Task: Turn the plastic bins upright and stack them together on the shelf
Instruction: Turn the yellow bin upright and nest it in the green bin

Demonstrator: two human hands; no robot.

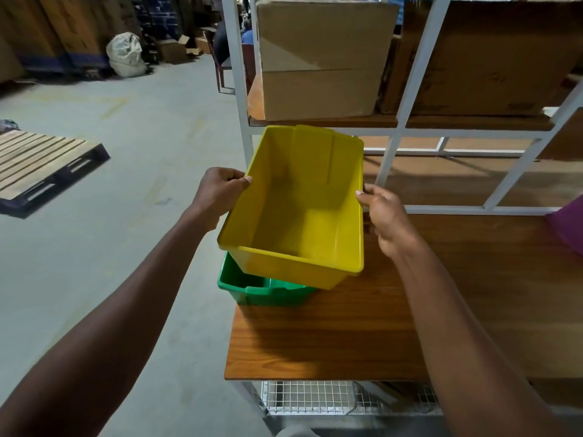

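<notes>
Yellow bin (303, 216), green bin (252, 287) under it; brown woodgrain shelf (347, 335), white frame (416, 67), tan boxes (321, 58).

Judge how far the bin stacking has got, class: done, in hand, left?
Done: the green plastic bin sits upright on the wooden shelf. In hand: both hands, left hand and right hand, grip the upright yellow plastic bin above it. Left: lowering the yellow bin fully inside the green one.

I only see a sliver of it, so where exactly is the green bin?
In the head view, the green bin sits upright at the wooden shelf's near left corner, mostly hidden beneath the yellow bin held above it.
</notes>
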